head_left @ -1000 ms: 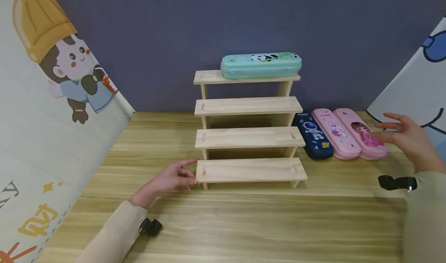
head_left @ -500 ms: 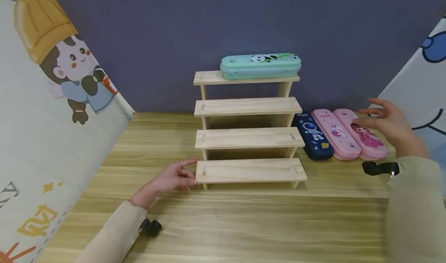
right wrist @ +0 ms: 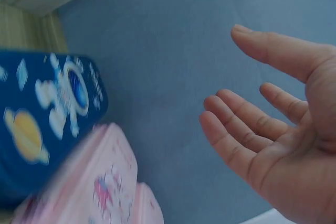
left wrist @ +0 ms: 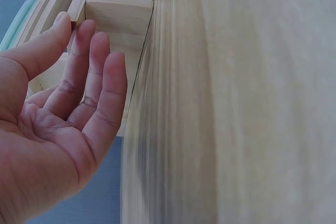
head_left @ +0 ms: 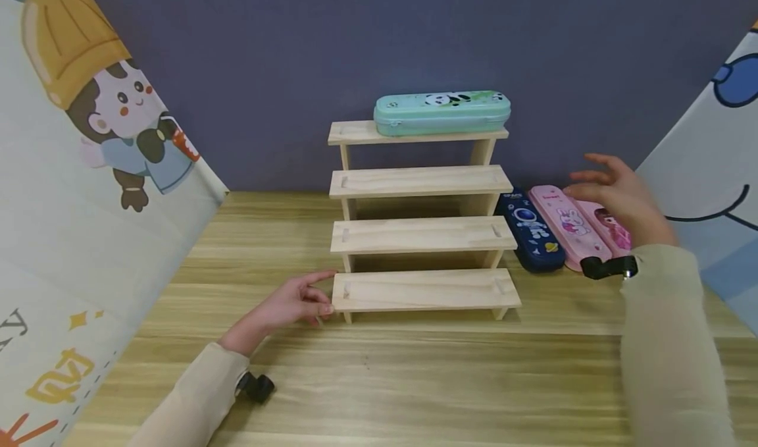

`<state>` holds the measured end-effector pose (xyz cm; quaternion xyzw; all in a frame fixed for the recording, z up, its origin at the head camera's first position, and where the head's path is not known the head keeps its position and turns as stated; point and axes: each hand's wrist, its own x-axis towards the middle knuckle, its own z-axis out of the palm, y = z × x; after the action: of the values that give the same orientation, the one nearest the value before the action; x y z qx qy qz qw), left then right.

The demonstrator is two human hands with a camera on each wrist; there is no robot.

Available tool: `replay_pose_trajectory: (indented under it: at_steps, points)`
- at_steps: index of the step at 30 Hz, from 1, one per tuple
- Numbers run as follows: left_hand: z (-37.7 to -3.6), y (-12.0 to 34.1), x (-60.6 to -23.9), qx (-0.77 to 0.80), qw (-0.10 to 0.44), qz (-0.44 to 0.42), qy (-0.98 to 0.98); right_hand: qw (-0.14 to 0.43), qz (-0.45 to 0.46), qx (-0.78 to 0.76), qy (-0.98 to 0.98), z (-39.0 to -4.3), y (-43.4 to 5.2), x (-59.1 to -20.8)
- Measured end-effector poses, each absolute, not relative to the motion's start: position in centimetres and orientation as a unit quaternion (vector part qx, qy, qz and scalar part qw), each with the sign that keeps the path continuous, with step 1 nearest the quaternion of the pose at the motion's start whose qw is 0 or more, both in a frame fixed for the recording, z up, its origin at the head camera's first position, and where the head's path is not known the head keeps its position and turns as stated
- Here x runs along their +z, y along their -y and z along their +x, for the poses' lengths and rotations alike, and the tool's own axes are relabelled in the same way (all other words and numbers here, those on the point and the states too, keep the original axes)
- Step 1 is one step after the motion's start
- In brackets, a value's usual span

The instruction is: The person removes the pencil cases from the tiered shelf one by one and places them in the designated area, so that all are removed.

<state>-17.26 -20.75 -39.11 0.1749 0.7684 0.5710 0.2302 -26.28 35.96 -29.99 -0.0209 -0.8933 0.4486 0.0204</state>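
A four-step wooden display shelf (head_left: 423,236) stands on the table. My left hand (head_left: 290,303) holds the left end of its lowest step, thumb at the front corner and a finger along the back one. In the left wrist view the thumb and fingertips (left wrist: 87,27) meet at that board's edge. My right hand (head_left: 618,193) hovers, fingers spread and holding nothing, over the pencil cases at right. These are a navy astronaut case (head_left: 531,230), a pink rabbit case (head_left: 570,226) and a pink girl case (head_left: 612,228), partly hidden by the hand. A mint panda pencil case (head_left: 442,113) lies on the top step.
A dark blue-grey wall panel (head_left: 284,91) rises behind the table. White cartoon-printed sheets flank it at left (head_left: 71,190) and right (head_left: 728,170). The wood-grain table (head_left: 414,381) extends in front of the shelf. A black wrist camera (head_left: 256,386) sits on the left sleeve.
My right hand has moved left and farther back, from beside the pink girl case to above the pink cases. The left hand and the shelf have stayed put.
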Motion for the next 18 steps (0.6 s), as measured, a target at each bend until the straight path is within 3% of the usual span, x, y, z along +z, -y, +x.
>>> replay_pose_trajectory:
  at_steps: [18]
  points:
    - [-17.3, 20.8, -39.4, 0.575, 0.229, 0.173, -0.766, 0.012, 0.047, 0.46, 0.887, -29.8, -31.2, -27.0]
